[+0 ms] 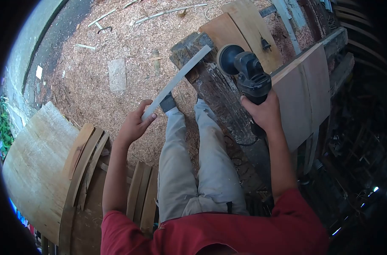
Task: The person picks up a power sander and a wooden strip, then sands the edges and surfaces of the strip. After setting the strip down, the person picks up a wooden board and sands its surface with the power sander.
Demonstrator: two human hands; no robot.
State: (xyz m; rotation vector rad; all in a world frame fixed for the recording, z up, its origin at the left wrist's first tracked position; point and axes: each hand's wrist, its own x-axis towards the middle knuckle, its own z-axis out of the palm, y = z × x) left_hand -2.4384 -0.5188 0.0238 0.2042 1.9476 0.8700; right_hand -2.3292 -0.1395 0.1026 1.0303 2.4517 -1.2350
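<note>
Black housing fills my right hand: its fingers are wrapped around the power sander, whose round pad faces left, just beside the far end of the pale strip. With my left hand I have that slim, slightly curved strip pinched at its near end, thumb against it. The strip slants far and right until it overlaps the end of the weathered bench; whether they touch, I can't tell. Beyond the sander I see flat boards, a black plug lying on one. To the right stands a broad panel. At near left are curved wooden pieces, beside a large sheet. Shavings cover the ground
</note>
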